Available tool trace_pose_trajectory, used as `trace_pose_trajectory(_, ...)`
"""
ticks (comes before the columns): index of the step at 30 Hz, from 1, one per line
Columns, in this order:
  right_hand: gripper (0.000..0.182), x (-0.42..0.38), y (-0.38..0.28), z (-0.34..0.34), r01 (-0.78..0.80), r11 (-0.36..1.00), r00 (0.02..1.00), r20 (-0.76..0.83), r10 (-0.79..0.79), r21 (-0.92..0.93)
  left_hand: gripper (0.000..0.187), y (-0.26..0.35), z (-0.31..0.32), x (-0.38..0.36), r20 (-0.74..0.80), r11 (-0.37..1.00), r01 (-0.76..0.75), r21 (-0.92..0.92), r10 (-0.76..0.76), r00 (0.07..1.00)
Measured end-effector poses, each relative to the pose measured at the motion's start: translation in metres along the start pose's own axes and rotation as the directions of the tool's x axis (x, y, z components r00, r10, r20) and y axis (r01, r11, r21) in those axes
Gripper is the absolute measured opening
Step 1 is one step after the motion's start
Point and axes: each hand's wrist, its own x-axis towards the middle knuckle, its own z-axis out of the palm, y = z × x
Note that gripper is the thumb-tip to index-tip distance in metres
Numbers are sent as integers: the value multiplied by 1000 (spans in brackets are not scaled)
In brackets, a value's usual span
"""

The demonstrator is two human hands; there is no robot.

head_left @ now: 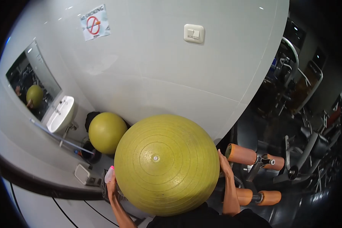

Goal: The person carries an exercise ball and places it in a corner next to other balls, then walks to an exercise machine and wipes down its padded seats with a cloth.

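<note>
A large yellow-green exercise ball [167,163] fills the middle of the head view, its valve plug facing up toward me. My left hand [111,186] presses against the ball's left side. A small translucent bottle with a pink top [109,174] shows at that hand, seemingly held in it; the fingers are partly hidden. On the opposite side, my right hand [224,163] lies along the ball's edge, its fingertips partly hidden. The ball is held between both hands, close in front of my black shirt.
A second exercise ball [108,133] rests in the corner by the wall, below a white sink [61,114] and a mirror [33,79]. Close on my right stands a gym machine with orange foam rollers [242,154]. More gym machines [311,152] stand farther right.
</note>
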Motion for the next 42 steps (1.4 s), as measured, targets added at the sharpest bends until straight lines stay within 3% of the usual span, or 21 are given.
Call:
trace_pose_trajectory(3,83,26,2,34,-28,999,998,-52,30,24,42,7,-14,54,66,998,-1,56,-3,998)
trace_pose_trajectory(5,82,38,-14,51,-100,995,994,-50,99,-15,43,17,-17,85,62,982,80,169,-91,994)
trace_pose_trajectory(9,81,41,-39,76,-115,993,992,-59,115,3,37,19,-11,130,62,994,9,107,-16,998)
trace_pose_trajectory(11,80,42,-36,89,-197,980,958,-206,200,35,36,26,-10,152,101,990,46,134,-60,993)
trace_pose_trajectory(14,81,44,-27,103,-240,966,958,-137,252,99,35,20,-17,187,150,974,104,200,-135,979)
trace_pose_trajectory(18,79,41,5,139,-309,945,907,-266,327,109,37,21,-21,237,219,958,96,269,-158,963)
trace_pose_trajectory(20,76,39,8,165,-268,942,909,-271,316,201,40,18,-25,270,272,961,84,263,-157,949)
trace_pose_trajectory(24,73,26,-47,235,-175,936,948,-206,245,307,49,15,-50,342,349,958,60,281,-160,924)
trace_pose_trajectory(26,71,14,-51,276,-233,902,880,-316,354,364,50,21,-72,378,383,929,108,354,-250,890)
trace_pose_trajectory(32,70,1,-91,371,-225,874,805,-423,416,431,50,24,-121,462,431,866,107,488,-346,833)
trace_pose_trajectory(39,70,13,-93,418,-202,887,807,-443,391,415,52,29,-140,507,486,894,149,422,-362,795)
trace_pose_trajectory(42,70,18,-102,429,-269,900,812,-421,404,344,50,26,-150,520,481,901,136,411,-341,808)
